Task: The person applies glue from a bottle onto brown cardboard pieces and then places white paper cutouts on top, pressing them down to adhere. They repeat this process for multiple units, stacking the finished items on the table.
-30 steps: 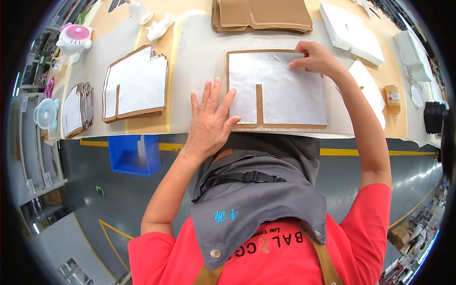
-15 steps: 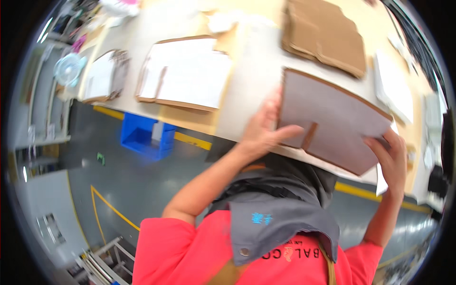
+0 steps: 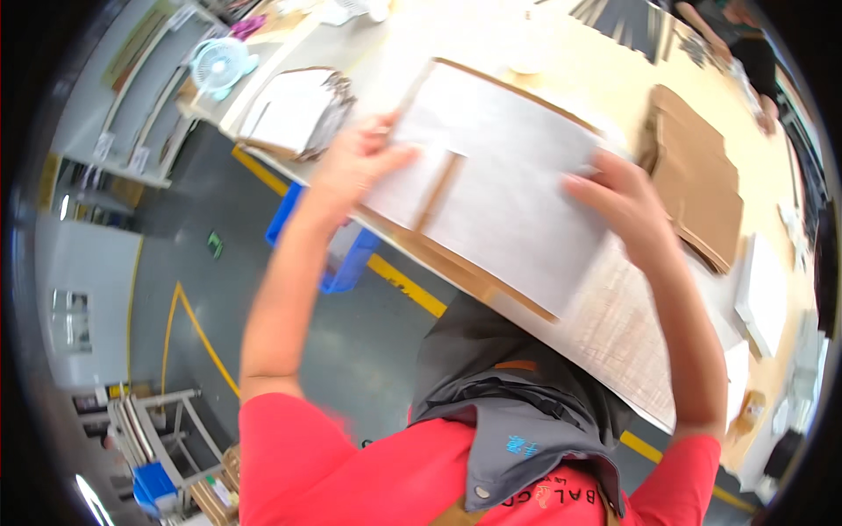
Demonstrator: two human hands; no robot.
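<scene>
A flat white-faced panel (image 3: 517,193) with brown edges and a short brown strip on it is held between my hands over the left part of the table. My left hand (image 3: 351,171) grips its left edge, thumb on top. At the right side my right hand (image 3: 627,202) holds it, thumb on the white face and the other fingers partly hidden. The pile of similar panels seen there earlier is covered by it. Motion blurs the panel and both hands slightly.
Brown folded pieces (image 3: 697,180) lie stacked to the right, beside a white stack (image 3: 761,298). Another pile of white-faced panels (image 3: 294,110) is at the left. Below the table edge sits a blue bin (image 3: 351,259). Another person's arm (image 3: 702,26) reaches in at the far right.
Both hands have carried the panel leftward, from in front of the brown stack to over the pile of similar panels. The view has turned, shifting the table.
</scene>
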